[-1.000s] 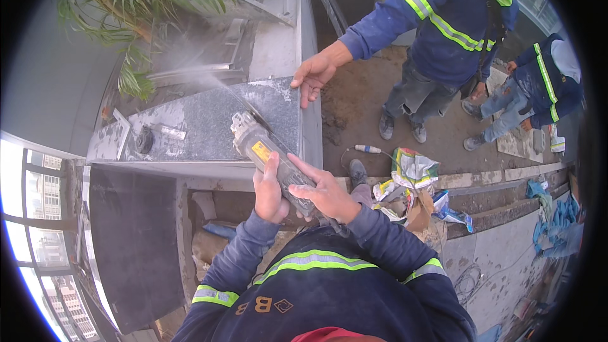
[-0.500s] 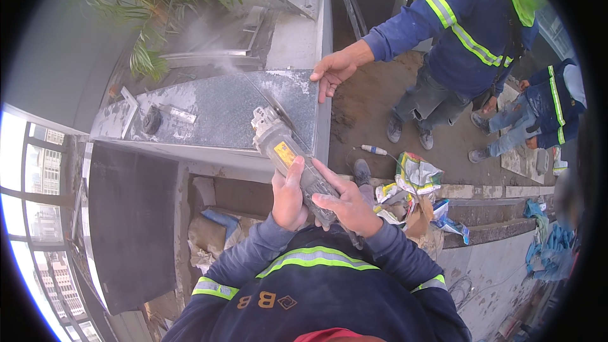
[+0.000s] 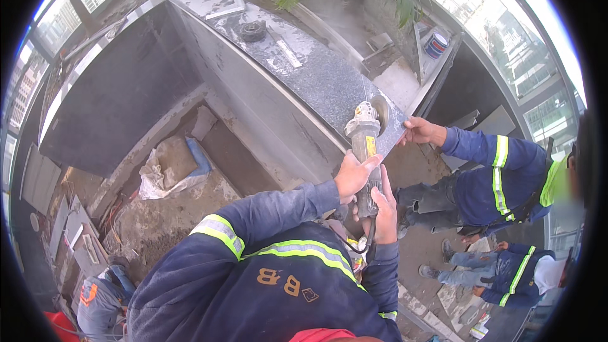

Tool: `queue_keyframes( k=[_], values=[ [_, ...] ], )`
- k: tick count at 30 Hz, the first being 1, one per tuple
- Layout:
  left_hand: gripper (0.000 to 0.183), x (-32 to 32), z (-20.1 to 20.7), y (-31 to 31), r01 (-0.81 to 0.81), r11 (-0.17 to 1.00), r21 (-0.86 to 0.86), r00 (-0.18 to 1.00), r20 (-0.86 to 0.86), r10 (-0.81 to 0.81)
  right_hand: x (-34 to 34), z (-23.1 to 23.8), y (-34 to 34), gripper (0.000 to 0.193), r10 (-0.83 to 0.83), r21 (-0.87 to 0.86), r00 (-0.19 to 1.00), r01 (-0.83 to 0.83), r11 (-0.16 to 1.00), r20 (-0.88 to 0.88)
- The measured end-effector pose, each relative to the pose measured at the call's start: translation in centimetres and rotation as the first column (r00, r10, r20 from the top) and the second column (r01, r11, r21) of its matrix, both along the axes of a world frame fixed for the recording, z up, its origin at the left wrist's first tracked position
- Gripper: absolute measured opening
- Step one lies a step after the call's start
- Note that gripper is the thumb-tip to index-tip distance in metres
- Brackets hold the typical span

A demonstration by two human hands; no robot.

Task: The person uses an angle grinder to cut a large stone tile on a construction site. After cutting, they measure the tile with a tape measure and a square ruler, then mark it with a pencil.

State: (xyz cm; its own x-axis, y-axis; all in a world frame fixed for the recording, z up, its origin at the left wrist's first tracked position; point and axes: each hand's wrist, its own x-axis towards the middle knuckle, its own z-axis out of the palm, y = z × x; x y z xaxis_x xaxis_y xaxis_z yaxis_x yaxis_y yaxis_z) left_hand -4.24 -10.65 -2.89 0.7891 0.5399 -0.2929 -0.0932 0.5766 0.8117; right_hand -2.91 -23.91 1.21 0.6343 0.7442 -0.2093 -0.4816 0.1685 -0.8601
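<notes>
"Since both hands are on the grinder (image 3: 365, 144), how is the hold shared?"

"The left hand (image 3: 355, 177) wraps the body just behind the gear head, and the right hand (image 3: 385, 210) grips the rear end. Spacing them along the tool likely helps resist any twist from the disc (image 3: 382, 114)."

"Where does the grinder sit against the stone slab (image 3: 304, 82)?"

"Over its right-hand end, head pointing away from the wearer, with the disc standing on edge at the tool's right side. Whether the disc touches the stone, I can't tell from this angle."

"And the co-worker's hand (image 3: 419, 132)?"

"It's at the slab's right corner, fingers on the edge, near the disc. I'd guess it steadies that end, though it looks uncomfortably close to the blade side."

"What about the pieces further along?"

"A dark round object (image 3: 253, 31) lies just beside a pale strip (image 3: 288, 52), with a pale angled piece (image 3: 231, 5) beyond them. All three rest on the slab well apart from the grinder, perhaps to stay out of its way; their weight probably adds little steadiness. The paint can (image 3: 436, 45) stands off the slab, on the ledge behind."
</notes>
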Motion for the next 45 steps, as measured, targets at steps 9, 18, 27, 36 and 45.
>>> queue_keyframes(
  k=[9, 18, 27, 36, 45],
  values=[
    [0.065, -0.7, 1.5, -1.5, -0.006, 1.000, 0.017, 0.990, -0.141, 0.009, -1.1, 0.4, -1.2, 0.075, 0.074, -0.021, 0.996, -0.073, 0.997, 0.043],
    [0.065, -1.5, 2.3, -2.4, 0.003, 1.000, 0.011, 0.994, -0.109, -0.002, -1.2, 0.4, -2.5, 0.078, 0.051, -0.002, 0.997, -0.051, 0.999, 0.062],
    [0.039, -0.7, 0.9, -0.3, 0.065, 0.996, -0.057, 0.996, 0.061, -0.062, 0.7, -1.0, -1.9, 0.077, 0.021, -0.030, 0.999, -0.019, 0.999, 0.046],
    [0.031, -1.4, 2.0, 0.3, 0.115, 0.991, -0.064, 0.993, -0.027, -0.117, 0.4, -0.8, -1.9, 0.074, 0.019, -0.032, 0.998, -0.017, 0.999, 0.066],
    [0.033, -2.9, 2.0, -0.9, 0.156, 0.985, -0.070, 0.986, -0.039, -0.159, -0.9, 0.9, -3.7, 0.073, -0.022, -0.001, 0.998, 0.022, 1.000, 0.065]
  ],
)
